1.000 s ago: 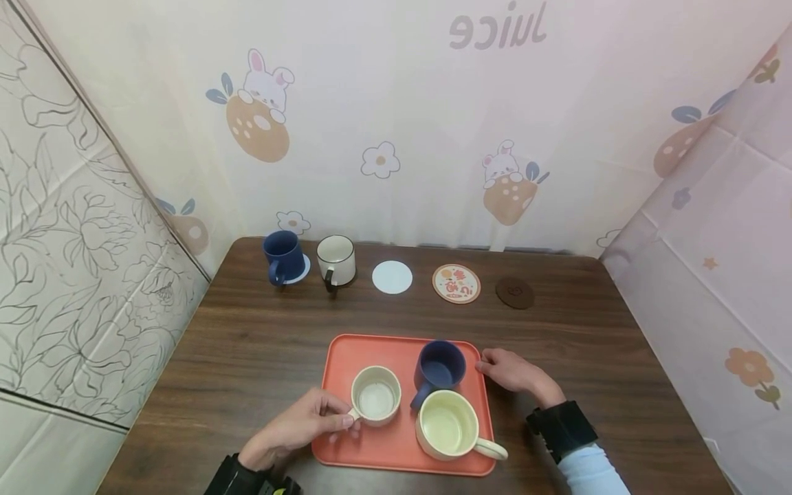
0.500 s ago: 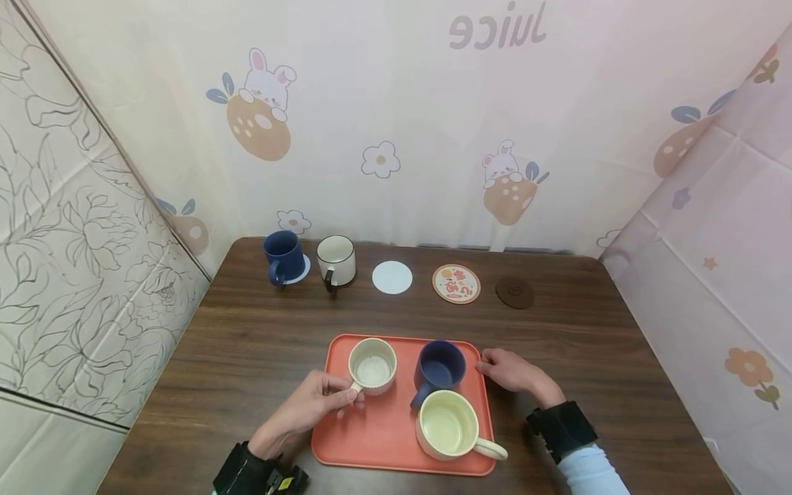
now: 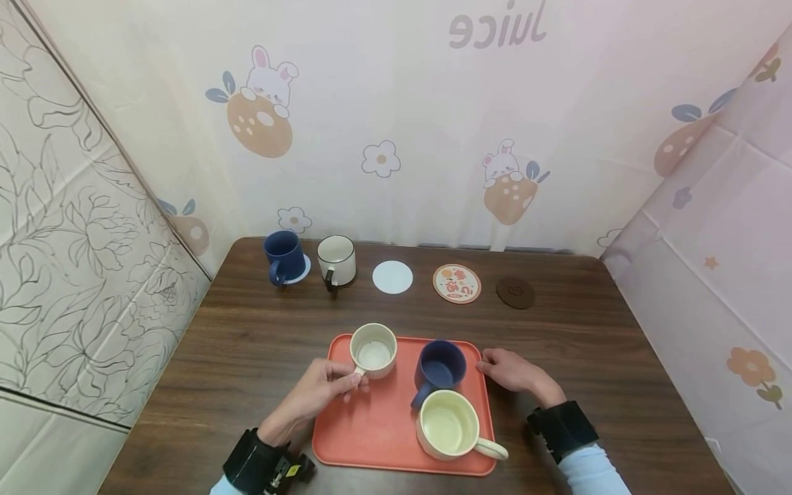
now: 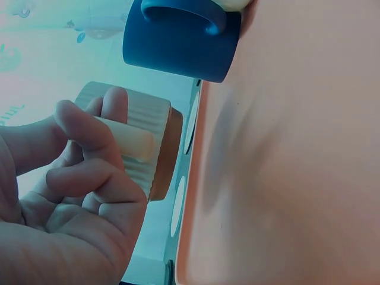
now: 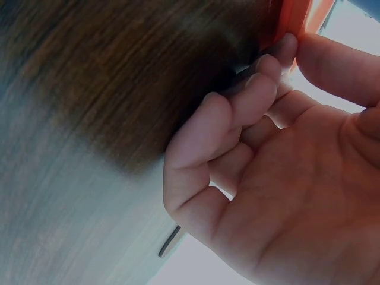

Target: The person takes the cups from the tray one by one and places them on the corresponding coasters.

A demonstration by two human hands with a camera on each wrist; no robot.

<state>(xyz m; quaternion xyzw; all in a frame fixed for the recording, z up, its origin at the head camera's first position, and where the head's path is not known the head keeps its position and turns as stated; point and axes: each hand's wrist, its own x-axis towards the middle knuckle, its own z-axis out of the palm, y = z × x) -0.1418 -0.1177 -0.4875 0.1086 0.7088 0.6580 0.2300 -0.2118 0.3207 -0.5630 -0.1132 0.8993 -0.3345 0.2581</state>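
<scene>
My left hand [image 3: 318, 390] pinches the handle of a small cream mug [image 3: 374, 352], which is over the back left part of a coral-red tray [image 3: 371, 436]. Ribbed sides and a brown base show on this mug [image 4: 157, 119] in the left wrist view, held up off the tray. My right hand [image 3: 518, 375] grips the tray's right rim near its back corner, thumb and forefinger meeting at the red edge [image 5: 291, 21] in the right wrist view. On the tray's right half stand a navy mug [image 3: 438, 371] and, in front of it, a wide pale yellow mug [image 3: 447, 430].
Along the table's back edge stand a blue mug [image 3: 284, 258] on a white coaster and a white mug [image 3: 337, 262] with a black handle. Right of them lie a white coaster [image 3: 392, 277], a patterned coaster [image 3: 456, 284] and a dark brown coaster [image 3: 515, 293].
My left hand has carried the cream mug away from me, from the tray's front left toward its back edge. The right hand and the other mugs have stayed put.
</scene>
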